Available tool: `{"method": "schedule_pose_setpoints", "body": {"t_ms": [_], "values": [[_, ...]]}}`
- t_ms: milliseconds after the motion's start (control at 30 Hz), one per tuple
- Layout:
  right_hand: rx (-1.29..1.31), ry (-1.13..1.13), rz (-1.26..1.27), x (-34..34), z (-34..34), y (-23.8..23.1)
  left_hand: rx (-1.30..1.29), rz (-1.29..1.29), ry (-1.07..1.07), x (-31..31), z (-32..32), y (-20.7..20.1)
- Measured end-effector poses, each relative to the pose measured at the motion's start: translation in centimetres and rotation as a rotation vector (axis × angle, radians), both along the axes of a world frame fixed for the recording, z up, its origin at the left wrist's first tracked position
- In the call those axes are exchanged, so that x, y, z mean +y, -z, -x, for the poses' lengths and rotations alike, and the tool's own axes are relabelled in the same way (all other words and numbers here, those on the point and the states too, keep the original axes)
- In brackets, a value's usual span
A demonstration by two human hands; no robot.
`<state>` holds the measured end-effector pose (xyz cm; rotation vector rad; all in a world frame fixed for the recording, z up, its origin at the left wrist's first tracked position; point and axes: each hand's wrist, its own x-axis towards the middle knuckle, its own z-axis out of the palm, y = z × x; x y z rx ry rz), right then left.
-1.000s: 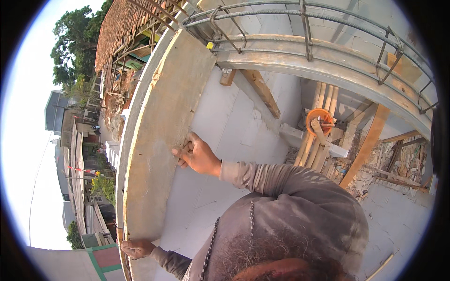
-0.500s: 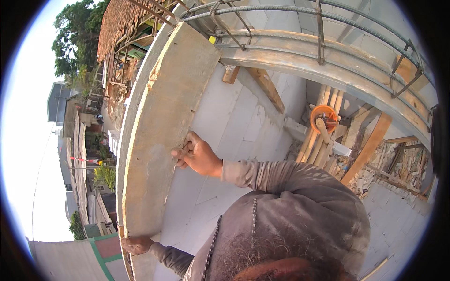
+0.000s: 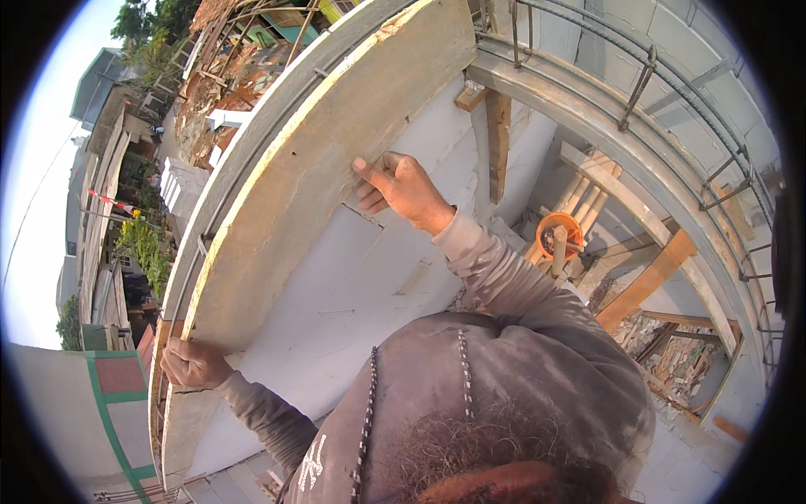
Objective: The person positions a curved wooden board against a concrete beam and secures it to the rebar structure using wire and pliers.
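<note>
Beside a pale grey wall (image 3: 361, 286), a dusty-shirted worker (image 3: 520, 361) sets both bare hands to a long board (image 3: 311, 181), which runs diagonally across the view just inside a narrower outer board (image 3: 182, 260). The left hand (image 3: 195, 364) is clenched over the long board's outer edge near its lower end. The right hand (image 3: 407, 191) sits at the inner edge, fingers curled and thumb against the face; whether they pinch the edge or something small cannot be told. A steel reinforcing cage (image 3: 640, 88) curves away at right, with an orange bucket (image 3: 573, 225), a slanting timber (image 3: 646, 277) and rubble (image 3: 680, 361) lower down.

The danger appears to lie in the grip: were the left hand to slacken, the long board could tip or slide, and the right hand's slight contact might not check it. Its rough, chipped edge could also drive splinters into unprotected fingers.
</note>
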<state>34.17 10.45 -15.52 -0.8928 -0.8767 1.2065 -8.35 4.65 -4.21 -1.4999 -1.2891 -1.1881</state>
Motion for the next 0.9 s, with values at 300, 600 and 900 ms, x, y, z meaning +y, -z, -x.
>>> {"method": "schedule_pose_setpoints", "body": {"t_ms": [300, 600, 900], "values": [[-0.208, -0.104, 0.132, -0.3, -1.0, -1.1, 0.108, 0.000, 0.039, -0.5, 1.3, -0.5], [0.063, 0.174, 0.054, 1.1, -5.5, -0.1, 0.033, -0.068, 0.113, -0.2, 1.0, -0.8], [0.087, 0.107, 0.027, 3.6, -7.2, 1.7, 0.145, 0.123, 0.141, -0.4, 5.3, -2.3]]}}
